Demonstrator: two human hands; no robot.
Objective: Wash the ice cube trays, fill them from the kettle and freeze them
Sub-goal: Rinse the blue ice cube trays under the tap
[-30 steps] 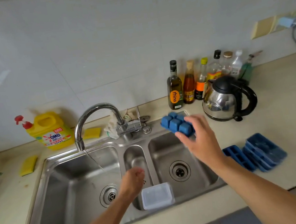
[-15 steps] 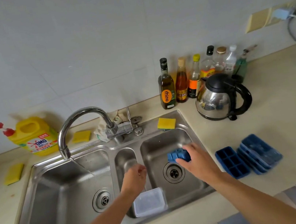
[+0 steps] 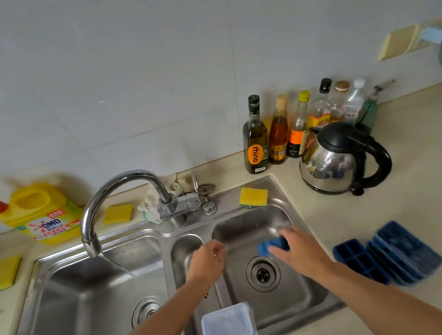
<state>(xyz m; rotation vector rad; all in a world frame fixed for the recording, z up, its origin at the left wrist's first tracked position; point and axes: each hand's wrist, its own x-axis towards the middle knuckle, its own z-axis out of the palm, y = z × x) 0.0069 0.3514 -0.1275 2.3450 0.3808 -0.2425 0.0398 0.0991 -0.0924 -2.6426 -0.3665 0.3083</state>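
The right hand [image 3: 298, 250] is holding the tray [image 3: 272, 245] low inside the right basin of the sink [image 3: 229, 199], toward the basin's back edge and just behind the drain [image 3: 263, 274]. Its fingers are clamping over the tray's near end; the thumb is hidden, and the tray is blurring, so its tilt is unclear. The left hand [image 3: 208, 261] is hovering over the narrow middle basin, near the tray but apart from it, with its fingers curling loosely downward and nothing showing in them.

The faucet [image 3: 119, 182] is running into the left basin, well apart from the tray. A sponge [image 3: 253, 197] is lying at the sink's back right corner. The kettle [image 3: 339, 161] is standing on the counter [image 3: 393, 213] just past that corner, and the spare trays [image 3: 382, 255] are lying by the sink's right edge.

The tray is looking small and light, probably soft silicone, so it is likely going to flex and turn slippery once wet or soapy. Gripping it by both short ends, or cupping it from beneath, should be steadier than pinching one rim. Filled, it will be sagging and spilling easily, so carrying it level with support under the middle seems wise.
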